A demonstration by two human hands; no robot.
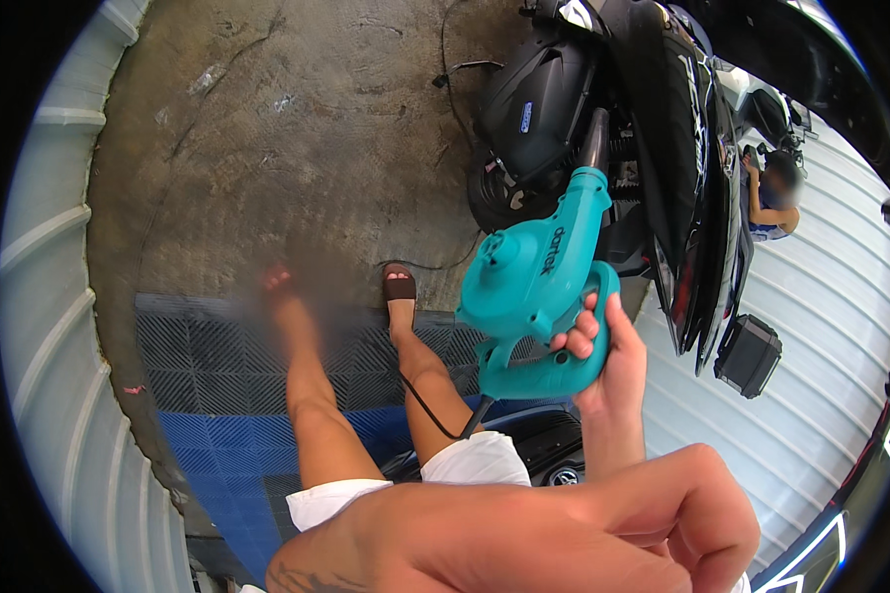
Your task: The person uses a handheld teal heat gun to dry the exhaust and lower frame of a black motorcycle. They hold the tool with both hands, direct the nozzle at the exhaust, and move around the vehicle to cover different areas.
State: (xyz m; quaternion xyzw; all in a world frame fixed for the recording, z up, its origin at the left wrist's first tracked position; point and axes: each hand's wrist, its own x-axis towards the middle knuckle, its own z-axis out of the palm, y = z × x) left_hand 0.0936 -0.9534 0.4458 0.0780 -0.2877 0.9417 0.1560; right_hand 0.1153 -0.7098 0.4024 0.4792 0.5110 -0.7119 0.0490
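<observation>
My right hand (608, 346) is wrapped round the loop handle of a teal electric blower (534, 277), its fingers curled through the handle opening. The blower's dark tapered nozzle (595, 143) points up and away, close to the black engine-side cover (534, 114) of a black scooter (677, 168). From its base a black power cord hangs past my knee. Large in the foreground, my left forearm crosses from lower left to right. My left hand (707, 519) ends it with fingers bent inward, below and right of the blower; anything inside them is hidden.
Black and blue ribbed floor tiles (218, 346) lie beside stained concrete (247, 148). A thin cable runs over the concrete. White corrugated walls (54, 247) curve along both sides. A black top box (749, 356) appears at right, and another person (773, 198) crouches beyond the scooter.
</observation>
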